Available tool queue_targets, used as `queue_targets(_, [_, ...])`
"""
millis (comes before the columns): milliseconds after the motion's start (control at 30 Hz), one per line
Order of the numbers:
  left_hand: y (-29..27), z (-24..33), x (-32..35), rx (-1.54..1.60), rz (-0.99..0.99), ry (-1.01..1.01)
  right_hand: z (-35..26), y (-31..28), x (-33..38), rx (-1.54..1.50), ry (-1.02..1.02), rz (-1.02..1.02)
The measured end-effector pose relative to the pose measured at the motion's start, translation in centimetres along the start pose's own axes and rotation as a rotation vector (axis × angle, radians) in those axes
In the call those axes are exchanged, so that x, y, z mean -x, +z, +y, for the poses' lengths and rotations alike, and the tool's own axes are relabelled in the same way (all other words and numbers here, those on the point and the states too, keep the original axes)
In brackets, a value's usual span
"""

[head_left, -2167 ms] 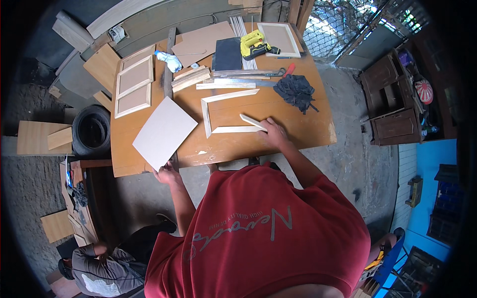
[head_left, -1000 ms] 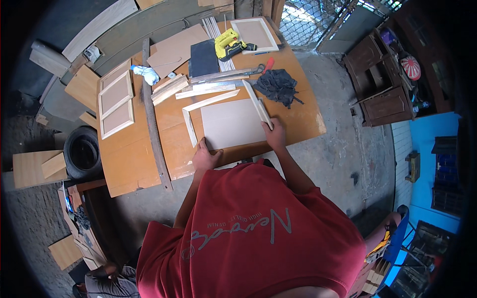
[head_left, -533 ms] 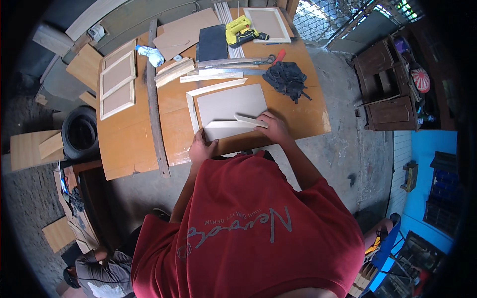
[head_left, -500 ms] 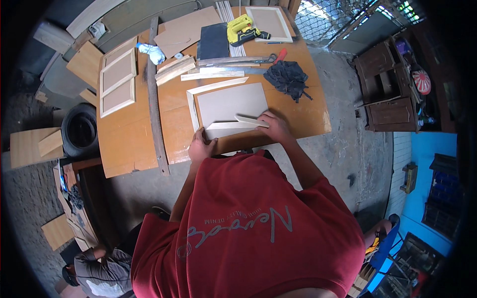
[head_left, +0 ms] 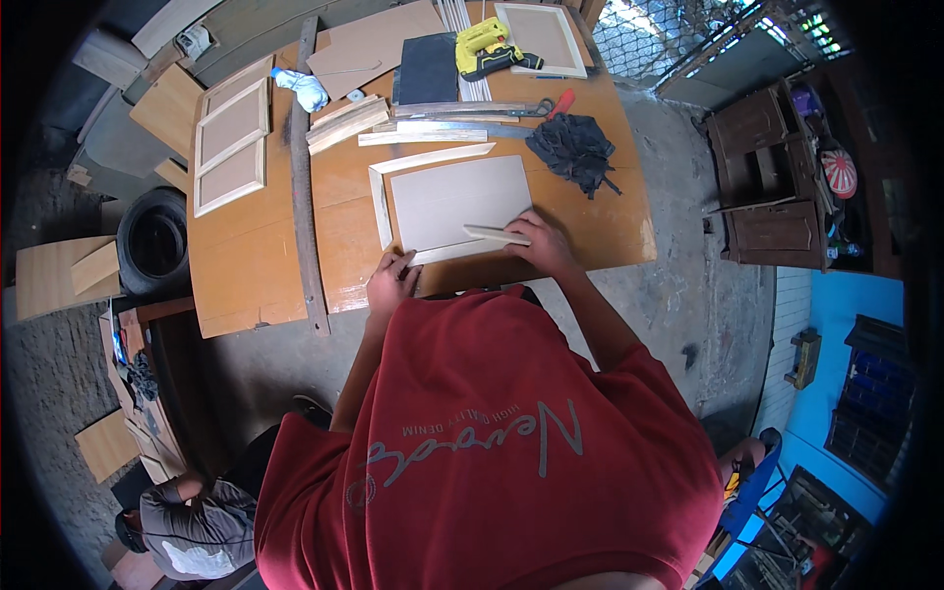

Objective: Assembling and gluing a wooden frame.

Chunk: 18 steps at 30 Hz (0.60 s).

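A rectangular beige board [head_left: 457,200] lies flat on the orange wooden table near its front edge. Along the board's near edge runs a pale wooden strip [head_left: 454,252], and my left hand [head_left: 391,281] pinches its left end. My right hand [head_left: 539,243] grips a shorter wooden strip [head_left: 490,234], which slants over the board's near right corner; its fingers partly hide the near strip's right end. Two more strips, a left one [head_left: 384,214] and a far one [head_left: 442,154], meet in a corner around the board, with a small gap to it.
Beyond the board lie loose wooden strips [head_left: 423,139], a crumpled black cloth [head_left: 572,152], a yellow-and-black staple gun [head_left: 484,51] and a dark sheet [head_left: 426,71]. Finished-looking framed panels [head_left: 230,147] rest at the left, past a long dark bar [head_left: 303,177]. Another person [head_left: 192,526] sits at lower left.
The near strip has moved toward me, from lying across the board to along its near edge. My left hand shifted slightly left with it; the right still holds the short strip.
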<state>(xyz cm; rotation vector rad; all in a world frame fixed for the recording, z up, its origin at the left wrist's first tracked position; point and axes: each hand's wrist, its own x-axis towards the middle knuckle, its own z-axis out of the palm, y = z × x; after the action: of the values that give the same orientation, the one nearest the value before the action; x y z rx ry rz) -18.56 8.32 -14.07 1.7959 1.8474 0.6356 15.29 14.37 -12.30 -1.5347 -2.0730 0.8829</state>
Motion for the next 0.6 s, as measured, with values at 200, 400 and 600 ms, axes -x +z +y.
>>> queue_targets(200, [-0.4,0.6,-0.2,-0.010,-0.012,0.020,4.9,0.9,1.0,-0.201,0.200,0.433])
queue_targets(400, [0.1,-0.4,-0.4,-0.031,-0.031,0.061,7.2,1.1,2.5,-0.321,0.389,0.428])
queue_targets(600, [0.3,0.2,-0.5,0.014,-0.047,0.072,6.8,1.8,2.9,-0.344,0.305,0.364])
